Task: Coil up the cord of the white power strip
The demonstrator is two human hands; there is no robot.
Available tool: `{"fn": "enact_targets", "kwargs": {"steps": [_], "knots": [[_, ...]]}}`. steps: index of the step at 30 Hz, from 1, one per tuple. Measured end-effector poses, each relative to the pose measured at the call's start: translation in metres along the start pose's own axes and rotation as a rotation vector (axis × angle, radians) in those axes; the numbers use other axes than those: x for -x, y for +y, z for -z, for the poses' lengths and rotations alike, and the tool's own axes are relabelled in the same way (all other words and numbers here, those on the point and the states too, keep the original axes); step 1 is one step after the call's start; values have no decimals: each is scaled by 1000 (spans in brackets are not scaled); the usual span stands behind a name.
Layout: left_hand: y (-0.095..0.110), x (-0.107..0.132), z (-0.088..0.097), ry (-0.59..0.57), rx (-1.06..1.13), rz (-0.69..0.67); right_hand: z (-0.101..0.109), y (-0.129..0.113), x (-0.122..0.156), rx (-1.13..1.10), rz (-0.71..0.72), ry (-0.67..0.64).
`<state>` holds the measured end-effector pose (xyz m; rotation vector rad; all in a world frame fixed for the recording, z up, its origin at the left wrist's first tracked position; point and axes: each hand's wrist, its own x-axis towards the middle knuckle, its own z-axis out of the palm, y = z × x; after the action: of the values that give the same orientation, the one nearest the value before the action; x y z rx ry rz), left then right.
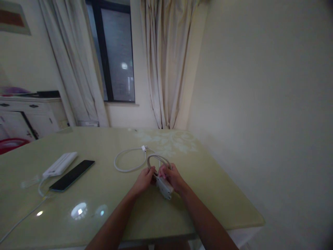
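A white charger block (pixel 164 188) lies on the pale green table (pixel 125 208) with its white cable (pixel 130 163) looped out in front of it. My right hand (pixel 173 177) is closed on the block and the cable's near loop. My left hand (pixel 144 179) pinches the cable just left of the block, fingers closed. The far end of the cable, with a small white plug (pixel 143 148), rests on the table beyond both hands.
A black phone (pixel 72 175) and a white power strip (pixel 60 164) with its own cord lie at the left. The table meets a wall on the right. Curtains, a dark window and a white cabinet (pixel 28 116) stand behind.
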<state>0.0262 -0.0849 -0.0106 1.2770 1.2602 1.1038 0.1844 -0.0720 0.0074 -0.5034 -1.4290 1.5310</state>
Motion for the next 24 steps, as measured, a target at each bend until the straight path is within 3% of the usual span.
{"fn": "enact_targets", "kwargs": {"steps": [3,7,12,17,21,24], "knots": [[4,5,0,-21,125,88,-1,-2,2,-22,-12,-46],[3,9,0,-98,281,128,-3,-5,0,-91,59,-8],[4,12,1,-189,281,158,-5,-8,-1,-107,48,2],[6,10,-1,-97,164,96,-9,-2,-3,-203,42,32],[-5,-2,2,81,63,-5,-6,4,-9,-302,46,114],[-13,-8,5,136,-45,-87,-1,3,-10,-321,62,190]]}}
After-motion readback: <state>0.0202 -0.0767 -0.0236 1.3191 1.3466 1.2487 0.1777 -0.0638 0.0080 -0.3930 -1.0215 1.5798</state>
